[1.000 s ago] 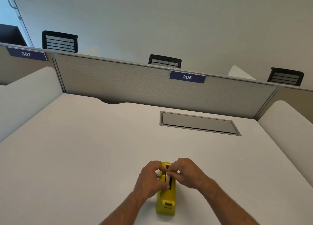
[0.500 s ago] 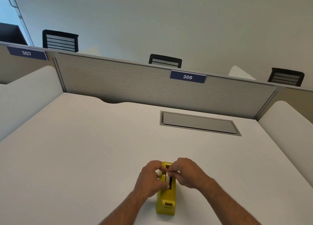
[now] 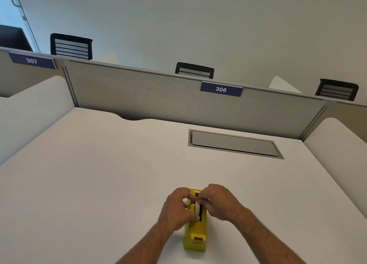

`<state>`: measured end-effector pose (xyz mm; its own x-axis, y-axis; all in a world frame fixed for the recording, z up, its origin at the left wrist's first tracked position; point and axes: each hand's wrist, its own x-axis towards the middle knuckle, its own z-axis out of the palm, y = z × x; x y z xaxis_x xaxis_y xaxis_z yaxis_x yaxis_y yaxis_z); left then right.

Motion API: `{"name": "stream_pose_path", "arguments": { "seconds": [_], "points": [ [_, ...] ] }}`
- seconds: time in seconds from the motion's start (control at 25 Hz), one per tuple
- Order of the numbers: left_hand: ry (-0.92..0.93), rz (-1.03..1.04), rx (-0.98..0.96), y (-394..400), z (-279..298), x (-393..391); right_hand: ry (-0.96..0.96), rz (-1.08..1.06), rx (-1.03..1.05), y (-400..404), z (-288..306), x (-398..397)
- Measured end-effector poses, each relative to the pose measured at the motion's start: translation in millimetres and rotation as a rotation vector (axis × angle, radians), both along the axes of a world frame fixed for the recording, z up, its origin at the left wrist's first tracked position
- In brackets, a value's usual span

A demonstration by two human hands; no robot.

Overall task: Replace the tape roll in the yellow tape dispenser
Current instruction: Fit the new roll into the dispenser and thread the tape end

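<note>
The yellow tape dispenser (image 3: 195, 234) lies lengthwise on the white desk near its front edge, cutter end toward me. A white tape roll (image 3: 197, 209) stands on edge in the dispenser's dark slot. My left hand (image 3: 176, 210) grips the roll from the left side. From the right, my right hand (image 3: 218, 201) pinches the roll's top with its fingertips. Both hands hide most of the roll and the dispenser's far end.
A grey cable hatch (image 3: 234, 143) is set into the white desk (image 3: 99, 174) beyond the hands. A grey partition (image 3: 158, 97) with a "306" label closes the back. White side panels (image 3: 337, 144) flank the desk. Black chair backs show behind.
Almost nothing has changed: both hands stay on the tape roll over the dispenser, with only slight finger shifts.
</note>
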<state>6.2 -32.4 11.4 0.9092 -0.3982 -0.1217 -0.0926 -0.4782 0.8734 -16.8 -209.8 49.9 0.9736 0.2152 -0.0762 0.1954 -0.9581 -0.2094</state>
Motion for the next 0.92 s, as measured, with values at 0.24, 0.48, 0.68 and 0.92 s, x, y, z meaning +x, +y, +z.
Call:
{"name": "stream_pose_path", "arguments": {
  "seconds": [0.24, 0.48, 0.68, 0.92],
  "points": [
    [0.0, -0.012, -0.026, 0.0, -3.6, 1.4, 0.039, -0.007, 0.064, 0.3, 5.8, -2.4],
    [-0.002, -0.007, -0.004, -0.6, -4.2, 1.7, 0.034, -0.009, 0.011, 3.2, 5.3, 0.0],
    [0.002, -0.002, 0.009, -0.6, -5.9, 2.0, 0.009, -0.012, -0.018, 3.8, 1.8, -1.5],
    [-0.003, -0.001, 0.019, -2.0, -6.6, 3.0, 0.005, -0.017, -0.018, 3.2, -0.2, -2.8]
  ]
}}
